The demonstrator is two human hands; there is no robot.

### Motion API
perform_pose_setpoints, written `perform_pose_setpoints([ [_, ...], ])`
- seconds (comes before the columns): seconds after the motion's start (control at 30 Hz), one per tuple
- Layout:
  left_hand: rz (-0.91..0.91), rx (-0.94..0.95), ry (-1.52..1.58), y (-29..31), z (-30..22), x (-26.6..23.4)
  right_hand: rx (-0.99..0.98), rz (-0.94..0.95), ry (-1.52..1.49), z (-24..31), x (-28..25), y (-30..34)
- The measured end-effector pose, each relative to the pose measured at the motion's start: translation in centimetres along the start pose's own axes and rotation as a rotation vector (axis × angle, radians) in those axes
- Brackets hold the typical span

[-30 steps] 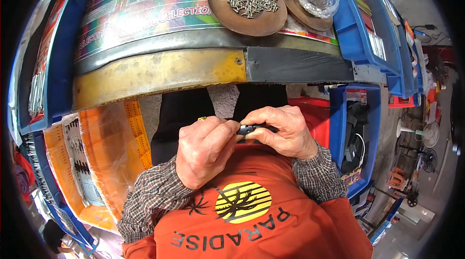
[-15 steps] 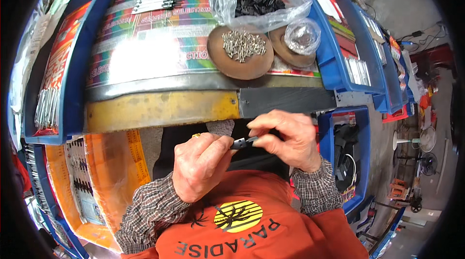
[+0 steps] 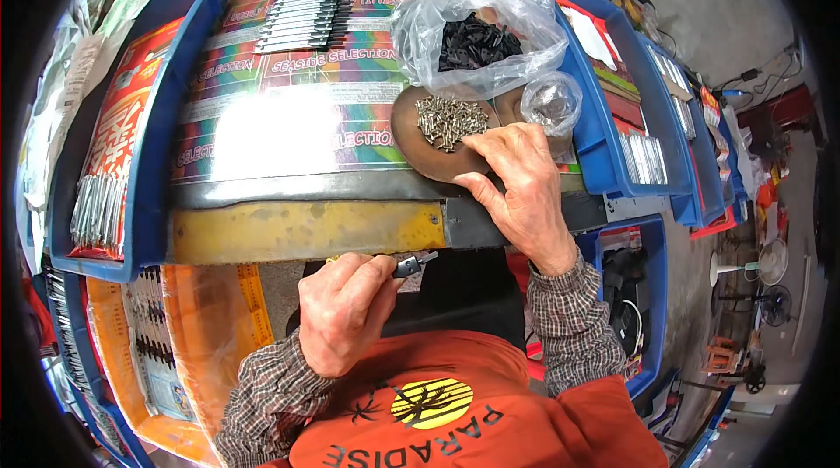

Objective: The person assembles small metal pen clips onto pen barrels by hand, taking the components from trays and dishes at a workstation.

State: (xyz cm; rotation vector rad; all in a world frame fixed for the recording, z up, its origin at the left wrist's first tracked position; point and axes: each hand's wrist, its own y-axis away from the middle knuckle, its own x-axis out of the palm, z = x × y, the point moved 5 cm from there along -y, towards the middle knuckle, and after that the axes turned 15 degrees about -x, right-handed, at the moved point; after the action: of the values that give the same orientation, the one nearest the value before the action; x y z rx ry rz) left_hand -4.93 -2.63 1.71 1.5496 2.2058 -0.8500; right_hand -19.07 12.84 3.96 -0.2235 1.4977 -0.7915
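My left hand (image 3: pixel 343 303) is closed on a small dark grey piece with a metal tip (image 3: pixel 409 267), held in front of the table edge. Most of that piece is hidden by the fingers. My right hand (image 3: pixel 523 188) reaches over the brown round dish (image 3: pixel 420 149), thumb and fingers apart, the fingertips at the side of a heap of small silvery screws or rivets (image 3: pixel 448 122). I see nothing between those fingers. Behind the dish lies a clear plastic bag (image 3: pixel 534 13) with small black parts (image 3: pixel 477 44) inside.
A small clear bag (image 3: pixel 553 102) rests on a second brown dish. Several metal strips with dark ends (image 3: pixel 302 4) lie in a row at the back. Blue trays (image 3: pixel 153 232) with metal pieces stand at left and right (image 3: pixel 617 162). An orange-lined container (image 3: pixel 210 310) sits lower left.
My right hand has left the small piece and moved up to the heap of screws or rivets. My left hand keeps the piece, slightly lower and further left. The whole view has shifted a little.
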Motion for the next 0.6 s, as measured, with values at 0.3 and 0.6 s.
perform_pose_setpoints([
  [0.3, 0.008, -0.017, 0.01, 0.05, 0.46, 0.31, -0.003, 0.084, 0.018, -0.27, 0.92, 0.1],
  [0.6, 0.01, 0.003, 0.001, 0.17, 0.15, 0.23, -0.035, 0.104, -0.013, -0.36, 0.77, -0.58],
])
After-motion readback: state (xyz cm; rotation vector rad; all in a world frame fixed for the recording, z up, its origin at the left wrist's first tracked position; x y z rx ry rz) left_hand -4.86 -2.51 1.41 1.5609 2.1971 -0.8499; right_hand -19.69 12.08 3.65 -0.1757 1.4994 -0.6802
